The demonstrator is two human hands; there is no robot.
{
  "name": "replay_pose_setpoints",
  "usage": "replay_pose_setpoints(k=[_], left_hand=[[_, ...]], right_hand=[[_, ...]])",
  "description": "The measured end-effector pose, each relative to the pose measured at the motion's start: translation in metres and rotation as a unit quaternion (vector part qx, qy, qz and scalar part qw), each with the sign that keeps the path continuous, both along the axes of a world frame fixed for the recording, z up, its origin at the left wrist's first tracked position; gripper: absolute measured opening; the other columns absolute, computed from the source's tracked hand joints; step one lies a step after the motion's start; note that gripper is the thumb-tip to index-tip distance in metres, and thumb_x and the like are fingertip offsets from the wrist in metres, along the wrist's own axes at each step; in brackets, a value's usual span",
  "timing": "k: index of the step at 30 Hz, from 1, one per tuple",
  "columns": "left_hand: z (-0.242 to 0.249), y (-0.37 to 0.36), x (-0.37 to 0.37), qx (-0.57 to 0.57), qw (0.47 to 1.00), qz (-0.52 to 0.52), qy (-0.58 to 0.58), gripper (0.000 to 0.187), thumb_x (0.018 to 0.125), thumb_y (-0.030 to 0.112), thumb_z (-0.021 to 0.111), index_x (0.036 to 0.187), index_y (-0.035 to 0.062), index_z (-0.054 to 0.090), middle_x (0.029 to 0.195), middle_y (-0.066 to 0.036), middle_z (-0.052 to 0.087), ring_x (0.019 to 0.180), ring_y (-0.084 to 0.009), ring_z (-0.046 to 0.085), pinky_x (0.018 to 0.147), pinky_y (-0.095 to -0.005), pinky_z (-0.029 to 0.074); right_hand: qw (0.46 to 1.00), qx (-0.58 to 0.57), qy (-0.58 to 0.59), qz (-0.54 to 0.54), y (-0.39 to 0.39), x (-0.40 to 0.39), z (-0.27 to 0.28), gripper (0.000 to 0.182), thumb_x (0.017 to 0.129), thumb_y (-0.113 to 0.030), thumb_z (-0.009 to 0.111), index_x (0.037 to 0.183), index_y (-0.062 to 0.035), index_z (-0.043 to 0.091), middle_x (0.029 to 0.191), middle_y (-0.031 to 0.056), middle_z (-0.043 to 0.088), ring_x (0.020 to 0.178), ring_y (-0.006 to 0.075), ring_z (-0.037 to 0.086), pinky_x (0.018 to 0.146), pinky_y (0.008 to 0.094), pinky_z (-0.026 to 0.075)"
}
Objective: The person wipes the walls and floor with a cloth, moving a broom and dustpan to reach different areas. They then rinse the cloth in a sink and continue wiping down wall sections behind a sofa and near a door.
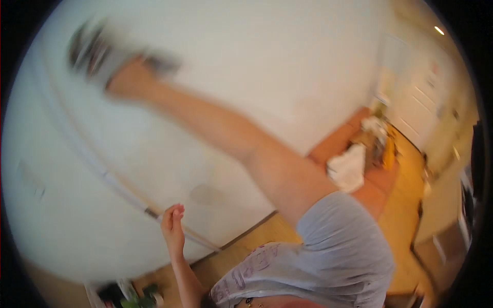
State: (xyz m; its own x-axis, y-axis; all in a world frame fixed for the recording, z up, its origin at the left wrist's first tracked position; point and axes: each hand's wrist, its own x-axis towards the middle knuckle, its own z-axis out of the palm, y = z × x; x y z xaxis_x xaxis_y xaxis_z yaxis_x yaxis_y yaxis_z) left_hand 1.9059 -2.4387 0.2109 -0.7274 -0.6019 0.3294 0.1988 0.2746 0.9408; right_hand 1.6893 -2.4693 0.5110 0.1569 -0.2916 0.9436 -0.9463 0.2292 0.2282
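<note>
My left hand (pixel 173 226) is raised at the lower left, its fingers loosely bent with nothing visible in them. It overlaps a long thin rail or pole (pixel 123 190) that runs along the pale wall, bowed by the lens. My right hand is out of the picture. A bare leg (pixel 215 120) stretches high across the view from the grey shorts (pixel 344 226). The shoe (pixel 102 54) at its end is smeared by motion. Below it shows a grey shirt (pixel 254 269) with purple lettering.
A pale wall (pixel 287 56) fills the background. An orange-brown sofa (pixel 372 192) at the right bears a white cloth (pixel 348 167) and other items. Beyond it are a white door (pixel 418 105) and a cabinet (pixel 439 220). Green leaves (pixel 136 300) show at the lower left.
</note>
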Motion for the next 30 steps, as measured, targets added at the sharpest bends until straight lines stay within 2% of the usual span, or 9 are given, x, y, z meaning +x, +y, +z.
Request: replay_pose_setpoints(k=[4, 5, 7, 11, 16, 22, 26, 28, 30], left_hand=[[-0.019, 0.028, -0.036, -0.015, 0.986, -0.156, -0.051, 0.026, 0.095, 0.021, 0.047, 0.107, 0.0004, 0.056, 0.098, -0.009, 0.061, 0.093, -0.0160, 0.057, 0.079, -0.0285, 0.046], [-0.024, 0.037, -0.045, -0.033, 0.976, -0.206, -0.065, 0.026, 0.095, 0.022, 0.047, 0.107, 0.0013, 0.056, 0.097, -0.008, 0.061, 0.092, -0.0159, 0.057, 0.079, -0.0288, 0.046], [-0.051, 0.055, -0.060, -0.027, 0.946, -0.298, -0.123, 0.029, 0.094, 0.025, 0.047, 0.109, 0.0019, 0.055, 0.098, -0.008, 0.061, 0.092, -0.0154, 0.057, 0.079, -0.0292, 0.046], [-0.129, 0.084, -0.087, -0.017, 0.832, -0.485, -0.268, 0.037, 0.092, 0.033, 0.049, 0.114, 0.0029, 0.052, 0.101, -0.007, 0.059, 0.090, -0.0149, 0.057, 0.078, -0.0285, 0.045], [-0.158, 0.172, -0.085, 0.002, 0.709, -0.624, -0.327, 0.038, 0.092, 0.032, 0.051, 0.115, 0.0012, 0.051, 0.101, -0.007, 0.058, 0.088, -0.0136, 0.055, 0.077, -0.0266, 0.044], [-0.155, 0.263, -0.091, 0.007, 0.636, -0.689, -0.347, 0.039, 0.092, 0.028, 0.051, 0.119, -0.0003, 0.049, 0.104, -0.009, 0.059, 0.098, -0.0157, 0.055, 0.081, -0.0280, 0.044], [-0.142, 0.343, -0.087, 0.077, 0.612, -0.687, -0.384, 0.039, 0.091, 0.022, 0.052, 0.123, 0.0016, 0.044, 0.111, -0.009, 0.055, 0.104, -0.0167, 0.053, 0.083, -0.0303, 0.046], [-0.147, 0.390, -0.085, 0.118, 0.623, -0.682, -0.366, 0.038, 0.091, 0.018, 0.052, 0.124, 0.0024, 0.042, 0.115, -0.009, 0.053, 0.106, -0.0171, 0.052, 0.085, -0.0318, 0.046], [-0.147, 0.445, -0.087, 0.155, 0.606, -0.703, -0.339, 0.037, 0.090, 0.016, 0.052, 0.123, 0.0026, 0.043, 0.118, -0.009, 0.051, 0.108, -0.0177, 0.051, 0.087, -0.0332, 0.045]], right_hand=[[0.960, 0.115, -0.205, 0.153, 0.060, 0.012, -0.137, 0.015, 0.077, -0.021, 0.054, 0.082, -0.0077, 0.057, 0.077, 0.0135, 0.058, 0.073, 0.0321, 0.057, 0.056, 0.0417, 0.046], [0.991, 0.075, -0.056, 0.097, 0.085, 0.002, -0.188, 0.015, 0.078, -0.021, 0.054, 0.087, -0.0102, 0.057, 0.081, 0.0147, 0.058, 0.072, 0.0331, 0.057, 0.057, 0.0420, 0.046], [0.898, 0.220, -0.382, -0.003, 0.163, 0.016, -0.262, 0.025, 0.086, -0.015, 0.047, 0.109, -0.0079, 0.053, 0.100, 0.0179, 0.057, 0.091, 0.0340, 0.056, 0.072, 0.0447, 0.047], [0.736, -0.117, -0.666, 0.033, 0.288, 0.024, -0.402, 0.028, 0.092, -0.027, 0.045, 0.103, -0.0028, 0.055, 0.090, 0.0173, 0.060, 0.083, 0.0264, 0.057, 0.077, 0.0371, 0.044], [0.630, -0.160, -0.757, -0.064, 0.439, 0.098, -0.385, 0.034, 0.090, -0.034, 0.052, 0.094, -0.0015, 0.059, 0.084, 0.0064, 0.061, 0.080, 0.0147, 0.055, 0.072, 0.0304, 0.045], [0.634, -0.156, -0.757, -0.035, 0.525, 0.155, -0.378, 0.035, 0.089, -0.036, 0.056, 0.094, -0.0015, 0.059, 0.082, 0.0009, 0.061, 0.076, 0.0080, 0.053, 0.070, 0.0262, 0.046], [0.632, -0.084, -0.765, -0.092, 0.577, 0.175, -0.370, 0.035, 0.090, -0.035, 0.053, 0.102, -0.0033, 0.061, 0.095, 0.0090, 0.061, 0.085, 0.0163, 0.057, 0.078, 0.0317, 0.045], [0.775, 0.034, -0.576, -0.257, 0.613, 0.180, -0.386, 0.034, 0.090, -0.033, 0.052, 0.104, -0.0024, 0.060, 0.102, 0.0124, 0.057, 0.089, 0.0253, 0.055, 0.081, 0.0340, 0.044], [0.718, 0.034, -0.639, -0.273, 0.655, 0.194, -0.380, 0.035, 0.090, -0.032, 0.052, 0.104, -0.0017, 0.060, 0.106, 0.0146, 0.053, 0.090, 0.0290, 0.054, 0.081, 0.0355, 0.044]])
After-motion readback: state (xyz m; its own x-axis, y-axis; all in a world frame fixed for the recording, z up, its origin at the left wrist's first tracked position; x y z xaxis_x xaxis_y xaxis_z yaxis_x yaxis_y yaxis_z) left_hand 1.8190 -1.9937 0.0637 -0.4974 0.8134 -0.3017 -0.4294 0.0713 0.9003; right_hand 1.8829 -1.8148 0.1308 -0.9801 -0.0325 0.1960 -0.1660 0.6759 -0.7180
